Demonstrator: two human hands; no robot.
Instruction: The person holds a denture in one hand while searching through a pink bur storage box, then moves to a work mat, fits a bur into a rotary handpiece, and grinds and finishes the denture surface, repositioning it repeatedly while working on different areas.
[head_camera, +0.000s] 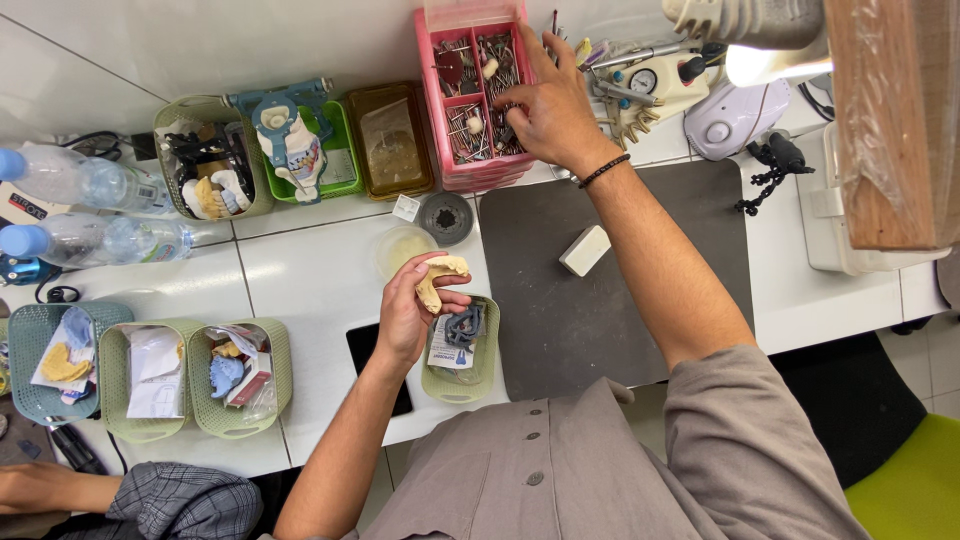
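White tiled bench (300, 260), left hand (405, 315) gripping yellow dental cast (438, 278), right hand (550, 110) fingers down in pink bur box (470, 95), grip unclear.

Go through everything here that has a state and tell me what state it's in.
Left hand: closed around a yellow dental cast.
Right hand: reaching into the pink box, fingertips among the small tools.
Pink box lid: open, tipped back.
Two water bottles: capped, lying down.
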